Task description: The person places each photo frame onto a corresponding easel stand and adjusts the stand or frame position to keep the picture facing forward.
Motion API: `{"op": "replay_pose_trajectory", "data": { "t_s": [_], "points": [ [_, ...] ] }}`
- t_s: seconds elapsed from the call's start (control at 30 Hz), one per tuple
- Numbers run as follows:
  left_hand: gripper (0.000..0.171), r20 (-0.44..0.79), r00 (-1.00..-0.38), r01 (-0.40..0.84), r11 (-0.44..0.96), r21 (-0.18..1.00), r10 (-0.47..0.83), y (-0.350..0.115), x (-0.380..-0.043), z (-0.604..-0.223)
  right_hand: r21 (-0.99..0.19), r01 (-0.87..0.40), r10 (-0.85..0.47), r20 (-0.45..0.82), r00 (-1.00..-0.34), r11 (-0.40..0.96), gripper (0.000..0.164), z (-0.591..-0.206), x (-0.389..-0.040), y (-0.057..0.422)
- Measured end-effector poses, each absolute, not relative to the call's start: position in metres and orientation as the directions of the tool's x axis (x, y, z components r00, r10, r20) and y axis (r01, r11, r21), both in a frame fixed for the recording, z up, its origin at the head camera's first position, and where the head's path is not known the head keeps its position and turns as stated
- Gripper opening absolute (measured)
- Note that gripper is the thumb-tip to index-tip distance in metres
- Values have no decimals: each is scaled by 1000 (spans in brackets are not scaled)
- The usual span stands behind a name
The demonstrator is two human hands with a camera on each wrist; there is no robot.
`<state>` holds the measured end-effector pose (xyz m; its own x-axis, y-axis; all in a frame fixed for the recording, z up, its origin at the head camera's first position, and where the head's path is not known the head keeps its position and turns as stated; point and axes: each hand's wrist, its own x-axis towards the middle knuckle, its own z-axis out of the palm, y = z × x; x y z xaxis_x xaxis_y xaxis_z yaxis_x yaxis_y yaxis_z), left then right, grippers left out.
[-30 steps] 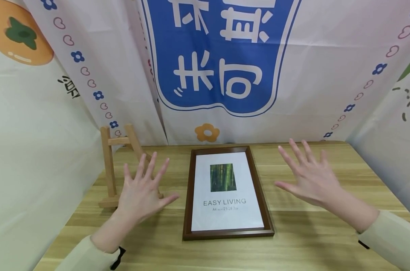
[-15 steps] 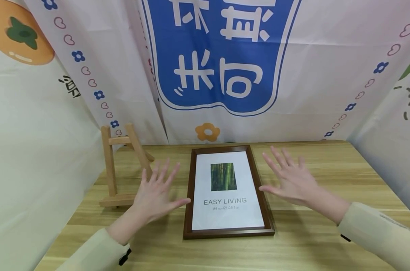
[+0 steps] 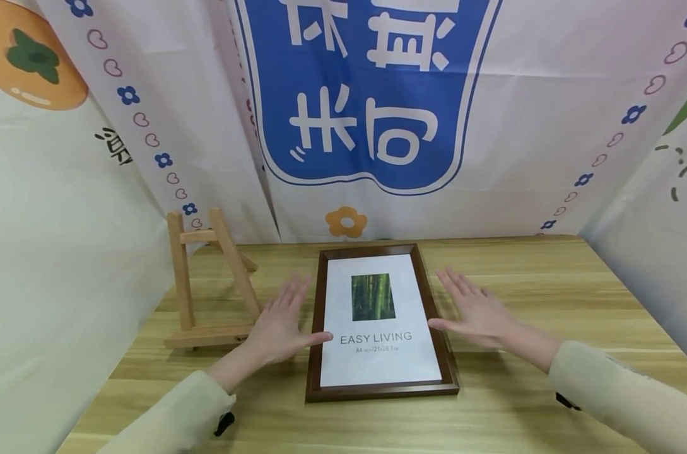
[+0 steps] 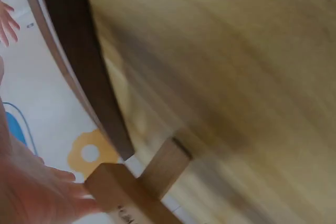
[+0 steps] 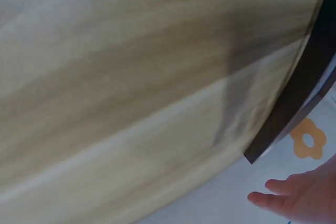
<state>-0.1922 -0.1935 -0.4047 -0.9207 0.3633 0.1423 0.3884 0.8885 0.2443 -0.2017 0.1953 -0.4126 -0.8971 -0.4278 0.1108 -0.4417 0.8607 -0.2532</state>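
Note:
A brown picture frame [image 3: 381, 392] with a white "EASY LIVING" sheet and a small bamboo picture lies flat on the wooden table. My left hand [image 3: 277, 328] is at its left side, fingers straight, the thumb overlapping the frame's left edge in the head view. On the other side, my right hand [image 3: 482, 315] has its fingers extended and its thumb tip right at the right edge. Both palms face inward toward the frame. In the left wrist view, the frame's dark side [image 4: 79, 51] rises beside the left hand [image 4: 39, 190]. The right wrist view has the right hand [image 5: 302, 195] near a frame corner [image 5: 254, 153].
A small wooden easel [image 3: 207, 334] stands at the left, its ledge close behind the left hand. Printed white cloth [image 3: 525, 157] hangs at the back and both sides. The wooden table [image 3: 570, 302] extends to the right of the frame.
Both hands have moved inward and lower, from well apart to either side of the picture frame. Their spread fingers have drawn closer together. The frame and easel have stayed put.

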Motion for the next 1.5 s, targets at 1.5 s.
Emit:
{"op": "replay_pose_trajectory", "data": {
  "t_s": [1.5],
  "points": [
    [96, -44, -966, 150, 690, 708, 255, -191, -204, -449, -610, -372, -431, 54, -901, 700, 85, -452, -205, 192]
  ]
}}
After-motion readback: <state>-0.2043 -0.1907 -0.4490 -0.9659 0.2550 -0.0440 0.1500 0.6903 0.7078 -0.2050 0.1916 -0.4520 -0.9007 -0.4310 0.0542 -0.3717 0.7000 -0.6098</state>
